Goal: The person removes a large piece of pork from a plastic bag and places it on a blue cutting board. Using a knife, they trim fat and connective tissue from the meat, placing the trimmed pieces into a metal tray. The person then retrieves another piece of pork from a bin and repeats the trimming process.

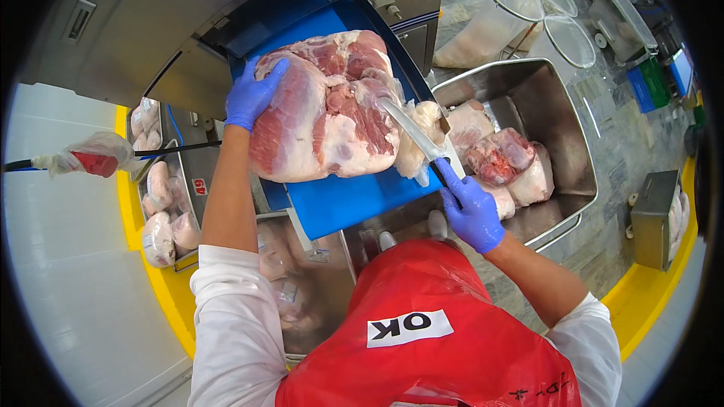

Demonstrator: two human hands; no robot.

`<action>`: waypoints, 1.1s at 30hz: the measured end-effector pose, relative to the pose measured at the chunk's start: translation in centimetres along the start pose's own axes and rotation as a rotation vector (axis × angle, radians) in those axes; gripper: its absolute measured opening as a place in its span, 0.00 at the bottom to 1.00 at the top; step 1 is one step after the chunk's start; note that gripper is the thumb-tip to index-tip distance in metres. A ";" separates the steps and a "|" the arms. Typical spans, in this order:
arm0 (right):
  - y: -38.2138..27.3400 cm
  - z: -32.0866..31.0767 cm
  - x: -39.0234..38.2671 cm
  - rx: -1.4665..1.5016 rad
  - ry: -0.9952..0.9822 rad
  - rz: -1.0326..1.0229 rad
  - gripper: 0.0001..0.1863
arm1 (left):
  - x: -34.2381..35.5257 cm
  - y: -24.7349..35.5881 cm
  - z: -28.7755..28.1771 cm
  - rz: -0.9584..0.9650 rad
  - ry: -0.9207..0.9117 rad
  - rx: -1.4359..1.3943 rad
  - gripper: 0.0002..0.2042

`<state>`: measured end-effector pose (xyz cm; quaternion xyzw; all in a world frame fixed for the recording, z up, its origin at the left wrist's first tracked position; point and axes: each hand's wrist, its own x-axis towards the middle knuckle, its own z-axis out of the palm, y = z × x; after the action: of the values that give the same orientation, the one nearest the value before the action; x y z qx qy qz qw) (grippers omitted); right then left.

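- The left hand in a blue glove (255, 96) presses on the meat's left side, thumb and fingers apart.
- The right hand in a blue glove (470, 209) curls around the handle of a long, shiny metal knife (411, 129).
- The knife slants, its tip pointing to the upper left, at the meat.
- The big pink-and-white slab of raw meat (328, 124) sits on a flat blue belt (354, 200), upper middle of the frame.

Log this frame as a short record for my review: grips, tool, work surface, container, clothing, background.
Left grip: blue-gloved, resting on meat slab's upper left
Right grip: blue-gloved, closed on knife handle
Tool: knife, blade toward the slab's right side; contact unclear
Surface: blue work surface under the slab
Container: steel bin at right, holding meat pieces
Clothing: red apron, white sleeves
Background: hooped translucent bags
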<state>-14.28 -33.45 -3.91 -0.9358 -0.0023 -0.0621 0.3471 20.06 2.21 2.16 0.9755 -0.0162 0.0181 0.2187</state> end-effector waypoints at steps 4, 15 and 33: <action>2.0 4.7 -1.1 0.103 0.155 -0.063 0.34 | 0.1 0.3 -0.1 -0.012 -0.025 0.010 0.50; 2.6 11.9 -0.7 0.252 0.341 -0.065 0.34 | 0.1 0.1 -0.2 -0.002 -0.008 0.031 0.51; -7.5 -17.5 2.7 -0.135 -0.144 -0.046 0.23 | -1.0 0.3 -0.4 0.015 -0.084 -0.047 0.52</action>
<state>-13.98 -39.29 14.43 -0.9587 -0.0443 -0.0028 0.2808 19.03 2.09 2.59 0.9698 -0.0331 -0.0218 0.2406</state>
